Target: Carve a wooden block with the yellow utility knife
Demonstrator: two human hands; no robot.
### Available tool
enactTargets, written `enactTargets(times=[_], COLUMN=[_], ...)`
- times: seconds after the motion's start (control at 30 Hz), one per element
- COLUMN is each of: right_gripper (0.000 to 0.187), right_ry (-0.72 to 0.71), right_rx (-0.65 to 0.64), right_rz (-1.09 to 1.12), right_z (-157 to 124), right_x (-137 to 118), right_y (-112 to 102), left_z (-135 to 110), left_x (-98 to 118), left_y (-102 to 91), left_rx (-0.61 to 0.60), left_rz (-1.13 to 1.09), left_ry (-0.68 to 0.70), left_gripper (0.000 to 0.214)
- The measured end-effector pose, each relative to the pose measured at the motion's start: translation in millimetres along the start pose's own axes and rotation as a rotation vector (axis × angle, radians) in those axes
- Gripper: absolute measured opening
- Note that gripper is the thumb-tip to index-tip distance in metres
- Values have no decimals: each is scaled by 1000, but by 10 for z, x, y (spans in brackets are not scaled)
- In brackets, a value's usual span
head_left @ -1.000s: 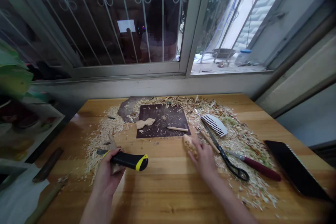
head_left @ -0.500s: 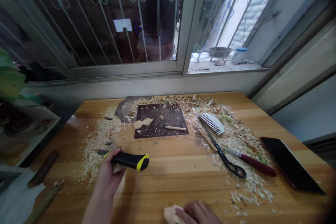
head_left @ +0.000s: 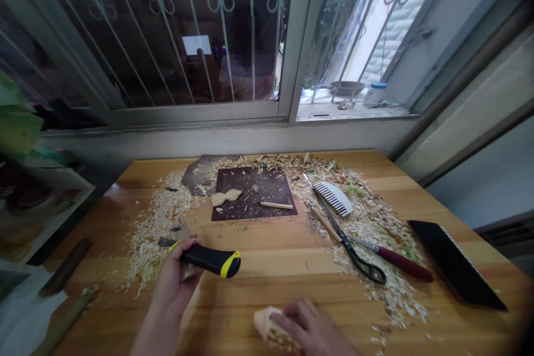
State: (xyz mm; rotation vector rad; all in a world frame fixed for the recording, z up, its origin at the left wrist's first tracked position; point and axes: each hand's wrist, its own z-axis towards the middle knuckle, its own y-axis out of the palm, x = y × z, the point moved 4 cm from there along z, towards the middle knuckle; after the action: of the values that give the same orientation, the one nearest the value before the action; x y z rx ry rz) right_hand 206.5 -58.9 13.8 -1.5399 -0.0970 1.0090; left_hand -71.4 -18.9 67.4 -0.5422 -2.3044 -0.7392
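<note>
My left hand (head_left: pixel 175 283) is closed round a black and yellow knife handle (head_left: pixel 212 260) at the near left of the wooden table (head_left: pixel 267 267); its short blade (head_left: pixel 166 242) points left over the shavings. My right hand (head_left: pixel 306 325) rests on a pale carved wood piece (head_left: pixel 263 322) at the near edge, fingers curled over it. Further back, a dark mat (head_left: pixel 254 200) carries a small bow-shaped wood piece (head_left: pixel 225 197) and a thin wooden stick (head_left: pixel 275 205).
Wood shavings (head_left: pixel 375 228) cover the middle and right. A white comb (head_left: pixel 334 198), black scissors (head_left: pixel 354 250), a red-handled tool (head_left: pixel 400 264) and a black sheath-like block (head_left: pixel 454 272) lie right. Wooden handles (head_left: pixel 62 267) lie left. A barred window (head_left: pixel 200 39) stands behind.
My right hand took the pale wood piece from the table's middle and drew it to the near edge. The left hand with the knife barely moved.
</note>
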Motion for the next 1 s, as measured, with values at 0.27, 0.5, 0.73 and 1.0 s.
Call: enactTargets(times=[0.27,0.5,0.73,1.0], right_gripper=[45,44,42,52], right_ry=[137,232,199,103], right_rx=[386,508,458,-14], right_rz=[-267,-443,-248,416], right_z=[459,697,873,1046], right_x=[840,1269,616,-695], right_y=[-556,-722,-650,-229], left_z=[-34,-62,-111,-271], left_x=[-76,-166,-282,-376], left_y=[65,91,164,340], left_rx=[-33,-46,-183,-367], left_rz=[27,65,148,239], left_ry=[-17,-37,-1,61], left_gripper=[9,15,29,34])
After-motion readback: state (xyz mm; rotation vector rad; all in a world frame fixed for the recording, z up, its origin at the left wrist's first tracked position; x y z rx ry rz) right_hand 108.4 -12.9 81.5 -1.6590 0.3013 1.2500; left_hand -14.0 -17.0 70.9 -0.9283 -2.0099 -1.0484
